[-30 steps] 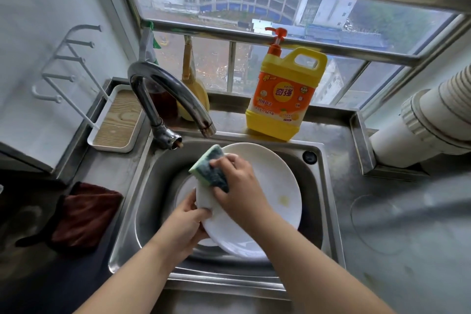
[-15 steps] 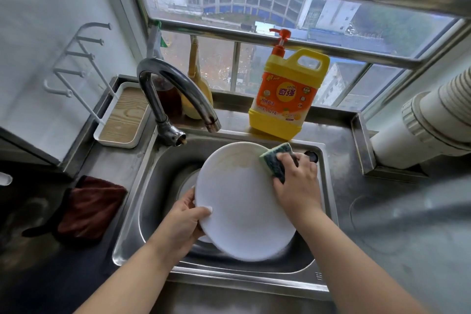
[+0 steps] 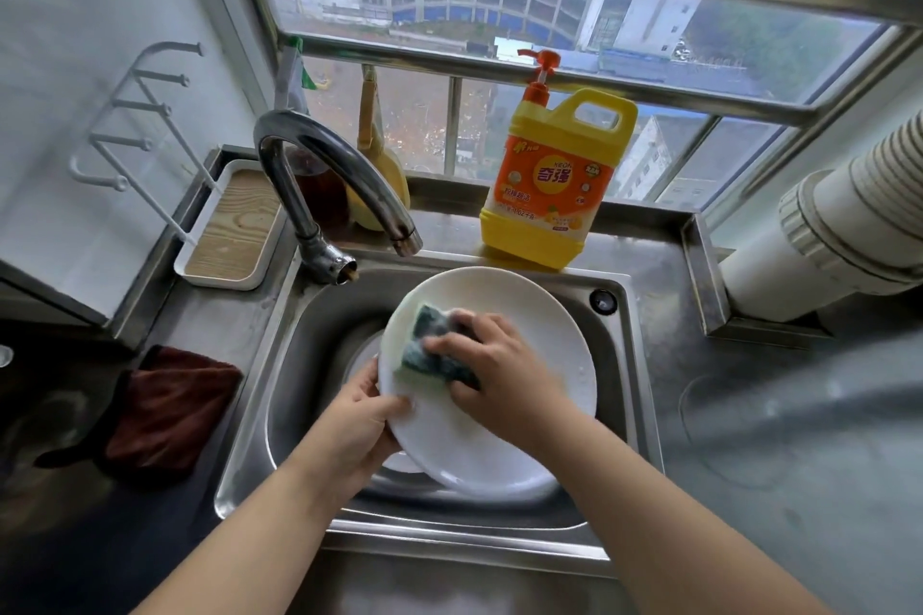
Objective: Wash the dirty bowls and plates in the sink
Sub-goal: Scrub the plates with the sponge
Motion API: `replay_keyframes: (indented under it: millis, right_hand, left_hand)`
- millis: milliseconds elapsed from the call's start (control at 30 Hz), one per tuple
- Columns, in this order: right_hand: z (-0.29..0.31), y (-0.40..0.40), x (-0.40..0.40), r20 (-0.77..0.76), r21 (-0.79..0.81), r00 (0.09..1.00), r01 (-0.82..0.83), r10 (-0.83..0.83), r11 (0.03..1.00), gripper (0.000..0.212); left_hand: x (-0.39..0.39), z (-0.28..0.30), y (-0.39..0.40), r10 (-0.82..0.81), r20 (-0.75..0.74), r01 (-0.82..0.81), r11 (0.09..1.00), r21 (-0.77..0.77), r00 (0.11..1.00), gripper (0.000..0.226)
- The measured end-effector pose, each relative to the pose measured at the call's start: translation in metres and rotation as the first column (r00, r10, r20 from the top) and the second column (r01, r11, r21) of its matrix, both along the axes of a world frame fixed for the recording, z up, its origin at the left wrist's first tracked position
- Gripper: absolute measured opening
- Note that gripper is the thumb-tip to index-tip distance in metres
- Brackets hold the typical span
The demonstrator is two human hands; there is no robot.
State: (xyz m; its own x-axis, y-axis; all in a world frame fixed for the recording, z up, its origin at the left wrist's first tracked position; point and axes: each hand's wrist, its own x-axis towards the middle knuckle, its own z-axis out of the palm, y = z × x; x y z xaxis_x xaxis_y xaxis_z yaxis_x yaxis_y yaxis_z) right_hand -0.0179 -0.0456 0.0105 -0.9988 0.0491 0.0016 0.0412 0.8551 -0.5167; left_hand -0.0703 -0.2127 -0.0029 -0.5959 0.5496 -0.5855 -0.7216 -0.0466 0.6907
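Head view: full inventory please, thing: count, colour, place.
round white plate: 1, white, held tilted over the sink
scouring sponge: 1, green, on the plate face
stainless steel sink: 1, grey, centre
curved chrome tap: 1, silver, left rear of sink
detergent jug with pump: 1, yellow-orange, behind sink
wood-lined tray: 1, white, left of tap
folded cloth: 1, dark red, left counter
left hand: grips plate's left rim
right hand: grips sponge

We are seeing the plate (image 3: 504, 434) sitting over the sink (image 3: 319, 365), the faucet (image 3: 319, 175) behind-left, the detergent bottle (image 3: 554, 185) behind, the cloth (image 3: 165, 410) left.
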Motion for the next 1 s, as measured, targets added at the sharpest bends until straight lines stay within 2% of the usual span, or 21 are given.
replay_keyframes:
  millis: [67,100,200,267,333,367,433,533,600,667,733,833,933,1000]
  right_hand:
    - [-0.002,0.019,0.018,0.032,0.071,0.999,-0.031,0.029,0.997,0.046]
    - [-0.004,0.033,0.025,0.027,0.112,1.0,0.008,-0.011,0.994,0.045]
    - [-0.004,0.067,0.03,0.03,0.177,0.969,0.236,-0.245,0.956,0.049]
    - [-0.004,0.063,0.018,0.021,0.177,0.936,0.343,-0.352,0.923,0.051]
    - [-0.002,0.041,-0.003,-0.056,0.082,0.911,0.411,-0.408,0.908,0.051]
    - [0.001,0.027,-0.012,-0.073,0.01,0.91,0.411,-0.409,0.912,0.051]
    - [0.005,0.004,-0.02,-0.06,-0.069,0.95,0.302,-0.306,0.951,0.049]
    - [0.006,-0.009,-0.003,-0.012,-0.05,1.0,-0.001,0.001,0.999,0.047]
    - [0.004,0.003,0.016,-0.01,0.009,0.996,-0.094,0.094,0.996,0.046]
    - [0.003,0.03,0.027,-0.012,0.092,1.0,-0.016,0.017,0.996,0.043]
    - [0.004,0.059,0.027,0.001,0.159,0.989,0.144,-0.146,0.977,0.042]
    - [0.004,0.064,0.006,-0.006,0.141,0.955,0.294,-0.296,0.945,0.048]
    - [0.007,0.026,-0.018,-0.073,0.014,0.95,0.305,-0.303,0.952,0.049]
    - [0.005,0.004,-0.016,-0.048,-0.034,0.983,0.177,-0.178,0.984,0.048]
  left_hand:
    - [-0.002,-0.002,-0.005,0.049,0.026,-0.048,0.999,-0.004,0.998,0.052]
    - [-0.003,-0.003,-0.008,0.074,0.039,-0.073,0.997,-0.015,0.997,0.051]
    - [-0.004,-0.001,-0.01,0.076,0.033,-0.075,0.997,-0.032,0.997,0.048]
    - [0.0,0.003,-0.004,0.034,0.012,-0.033,0.999,-0.036,0.999,0.049]
    - [0.005,0.006,0.006,-0.002,-0.004,0.001,0.999,-0.045,1.0,0.049]
    - [0.006,0.006,0.01,-0.01,-0.006,0.009,0.999,-0.048,1.0,0.049]
    - [0.003,0.007,0.012,0.011,0.01,-0.01,0.999,-0.049,1.0,0.051]
    - [-0.005,0.006,0.004,0.06,0.007,-0.06,0.998,-0.022,0.998,0.053]
    - [-0.007,0.005,-0.003,0.078,0.018,-0.077,0.997,-0.009,0.997,0.054]
    - [-0.007,0.002,-0.01,0.093,0.046,-0.093,0.996,-0.003,0.995,0.055]
    - [-0.006,0.0,-0.012,0.074,0.044,-0.074,0.997,-0.009,0.996,0.055]
    - [0.0,0.001,-0.006,0.016,0.001,-0.016,1.0,-0.026,1.0,0.054]
    - [0.003,0.005,0.005,-0.009,0.001,0.01,0.999,-0.038,1.0,0.053]
    - [-0.001,0.005,0.005,0.016,0.01,-0.015,1.0,-0.024,1.0,0.054]
